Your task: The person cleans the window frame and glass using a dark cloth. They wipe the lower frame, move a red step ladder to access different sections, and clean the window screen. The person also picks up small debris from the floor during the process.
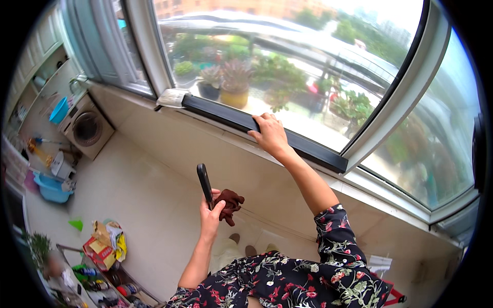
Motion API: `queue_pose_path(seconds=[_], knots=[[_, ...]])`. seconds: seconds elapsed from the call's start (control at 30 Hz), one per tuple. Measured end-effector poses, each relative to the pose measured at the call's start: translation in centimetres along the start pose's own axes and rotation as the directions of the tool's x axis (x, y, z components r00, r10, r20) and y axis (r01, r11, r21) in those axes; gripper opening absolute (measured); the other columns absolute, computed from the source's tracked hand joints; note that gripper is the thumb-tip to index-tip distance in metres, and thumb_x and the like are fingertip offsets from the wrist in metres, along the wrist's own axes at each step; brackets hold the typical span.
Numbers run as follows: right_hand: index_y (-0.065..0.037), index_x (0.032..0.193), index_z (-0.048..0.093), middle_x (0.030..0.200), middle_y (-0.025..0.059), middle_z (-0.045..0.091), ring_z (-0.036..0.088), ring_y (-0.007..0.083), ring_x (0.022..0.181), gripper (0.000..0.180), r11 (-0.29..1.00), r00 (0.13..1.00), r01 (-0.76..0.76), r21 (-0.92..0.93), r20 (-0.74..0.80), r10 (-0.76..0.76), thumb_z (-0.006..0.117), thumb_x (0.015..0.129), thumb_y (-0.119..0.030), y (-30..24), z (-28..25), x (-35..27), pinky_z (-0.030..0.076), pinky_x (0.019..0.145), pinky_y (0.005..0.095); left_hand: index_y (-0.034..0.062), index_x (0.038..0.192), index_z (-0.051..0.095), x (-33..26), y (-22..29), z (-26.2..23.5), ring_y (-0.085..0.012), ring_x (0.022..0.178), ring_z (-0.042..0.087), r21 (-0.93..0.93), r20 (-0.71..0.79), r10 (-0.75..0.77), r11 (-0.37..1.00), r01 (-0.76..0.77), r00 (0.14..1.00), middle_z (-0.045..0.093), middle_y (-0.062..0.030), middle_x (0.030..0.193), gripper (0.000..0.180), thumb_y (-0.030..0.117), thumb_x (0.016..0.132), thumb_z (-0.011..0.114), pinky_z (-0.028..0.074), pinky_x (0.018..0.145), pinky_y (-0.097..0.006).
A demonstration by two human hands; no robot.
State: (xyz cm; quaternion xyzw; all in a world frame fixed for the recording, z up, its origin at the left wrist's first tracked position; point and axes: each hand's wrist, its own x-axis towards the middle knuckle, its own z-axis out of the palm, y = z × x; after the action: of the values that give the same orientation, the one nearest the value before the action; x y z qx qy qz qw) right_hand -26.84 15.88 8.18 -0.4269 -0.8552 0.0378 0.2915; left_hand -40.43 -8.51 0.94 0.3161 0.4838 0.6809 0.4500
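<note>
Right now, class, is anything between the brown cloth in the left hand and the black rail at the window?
Nothing visible blocks the space between the brown cloth and the black rail; the right hand only covers part of the rail, right of the cloth.

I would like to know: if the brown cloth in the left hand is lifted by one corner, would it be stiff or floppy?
The cloth is probably floppy: it bunches into soft folds, with an end hanging down. It seems light, as the left hand also holds a slim black object. Its uneven outline suggests little rolling.
</note>
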Motion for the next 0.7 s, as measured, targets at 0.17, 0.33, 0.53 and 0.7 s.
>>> queue_pose_path(seconds=[0.17, 0.33, 0.53, 0.7], knots=[[-0.006, 0.115, 0.061, 0.108, 0.0117, 0.061, 0.053, 0.0285, 0.109, 0.045, 1.000, 1.000, -0.021, 0.021, -0.015, 0.021, 0.073, 0.076, -0.025, 1.6, 0.4, 1.0, 0.040, 0.090, 0.0413, 0.0022, 0.125, 0.048, 5.0, 0.3, 1.0, -0.0165, 0.072, 0.065, 0.001, 0.175, -0.045, 0.999, 0.046, 0.984, 0.064, -0.0135, 0.100, 0.039, 0.006, 0.088, 0.058, 0.054, 0.051, -0.028], [-0.006, 0.114, 0.060, 0.105, 0.0101, 0.064, 0.055, 0.0282, 0.105, 0.045, 0.999, 0.996, -0.007, 0.053, -0.084, 0.011, 0.075, 0.074, -0.021, 1.7, 1.3, 0.4, 0.041, 0.089, 0.0386, 0.0000, 0.123, 0.051, 8.4, 0.7, 1.5, -0.0161, 0.075, 0.066, 0.055, 0.341, -0.105, 0.994, 0.092, 0.934, 0.064, -0.0120, 0.101, 0.036, 0.004, 0.088, 0.059, 0.055, 0.050, -0.028], [-0.004, 0.113, 0.061, 0.107, 0.0080, 0.063, 0.055, 0.0259, 0.105, 0.044, 1.000, 0.986, 0.019, 0.005, -0.166, -0.018, 0.075, 0.073, -0.017, 1.7, 2.5, -0.5, 0.042, 0.093, 0.0371, -0.0018, 0.120, 0.053, 10.6, 1.3, 1.4, -0.0153, 0.075, 0.066, 0.095, 0.446, -0.197, 0.980, 0.172, 0.873, 0.066, -0.0109, 0.099, 0.033, 0.006, 0.089, 0.059, 0.056, 0.053, -0.027], [-0.004, 0.109, 0.064, 0.110, 0.0092, 0.058, 0.054, 0.0266, 0.105, 0.040, 0.999, 0.972, 0.023, -0.050, -0.232, -0.034, 0.075, 0.072, -0.016, 0.9, 2.9, -0.7, 0.045, 0.093, 0.0377, -0.0022, 0.120, 0.054, 12.0, 0.4, 1.1, -0.0153, 0.074, 0.066, 0.072, 0.474, -0.165, 0.986, 0.149, 0.865, 0.066, -0.0113, 0.101, 0.031, 0.006, 0.091, 0.058, 0.055, 0.060, -0.026]])
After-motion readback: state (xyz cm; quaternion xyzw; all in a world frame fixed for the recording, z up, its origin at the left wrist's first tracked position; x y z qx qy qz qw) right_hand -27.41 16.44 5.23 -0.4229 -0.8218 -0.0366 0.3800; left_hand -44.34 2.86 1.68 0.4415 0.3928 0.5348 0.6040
